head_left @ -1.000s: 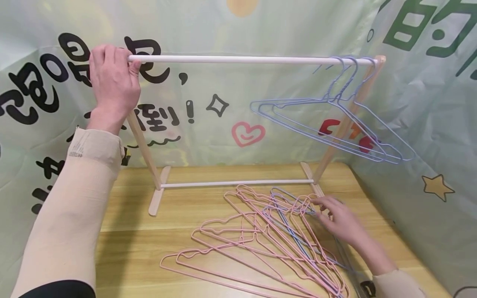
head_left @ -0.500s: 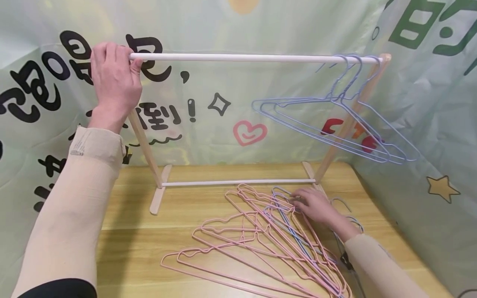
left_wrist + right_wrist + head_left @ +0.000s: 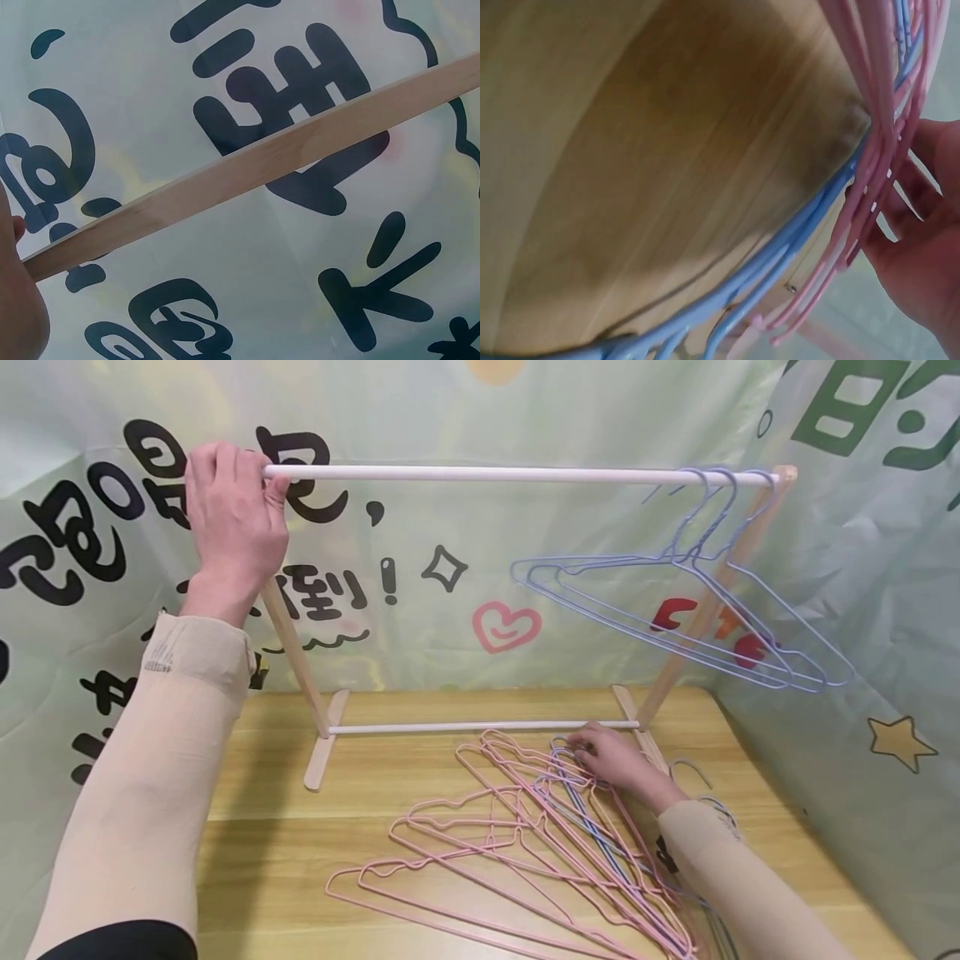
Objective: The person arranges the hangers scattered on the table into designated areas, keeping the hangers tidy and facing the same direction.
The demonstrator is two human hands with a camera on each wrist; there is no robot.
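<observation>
Beneath and left of the right hand (image 3: 615,760), pink hangers (image 3: 883,97) and blue hangers (image 3: 772,246) on tabletop (image 3: 360,777); fingers bent, grip cannot be told. Left hand (image 3: 236,514) curled round top corner of rack (image 3: 480,474).

Rail (image 3: 480,474): stayed open between left hand (image 3: 236,514) and hanging blue hangers (image 3: 678,557).
Table (image 3: 420,777): pink hangers (image 3: 519,835) obstructed the right hand's (image 3: 611,760) left.
</observation>
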